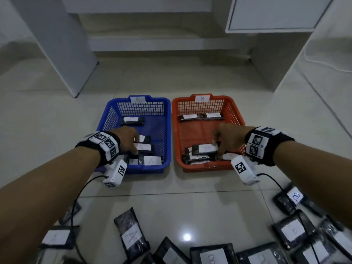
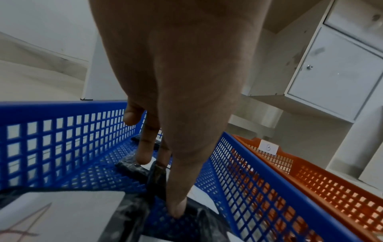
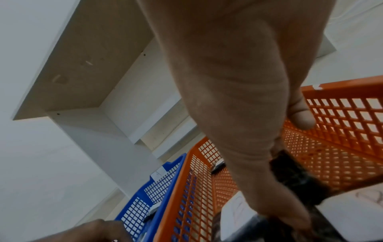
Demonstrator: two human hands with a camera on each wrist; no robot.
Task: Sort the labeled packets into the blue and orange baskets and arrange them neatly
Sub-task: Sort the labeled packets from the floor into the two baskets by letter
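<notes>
The blue basket (image 1: 167,130), tagged A, and the orange basket (image 1: 176,130), tagged B, stand side by side on the tiled floor. My left hand (image 1: 136,146) reaches into the blue basket and pinches a black packet labelled A (image 1: 142,147) between thumb and fingers; the left wrist view shows that packet's edge (image 2: 154,175) held upright. My right hand (image 1: 219,149) is in the orange basket, gripping the right end of a packet labelled B (image 1: 204,149), also seen as the B packet (image 3: 290,178) under the thumb. Both baskets hold other packets.
Several loose black packets with A (image 1: 131,238) and B (image 1: 291,231) labels lie on the floor close to me, left, middle and right. White cabinet panels (image 1: 62,54) and a shelf unit (image 1: 270,14) stand behind the baskets. Thin cables hang from both wrist cameras.
</notes>
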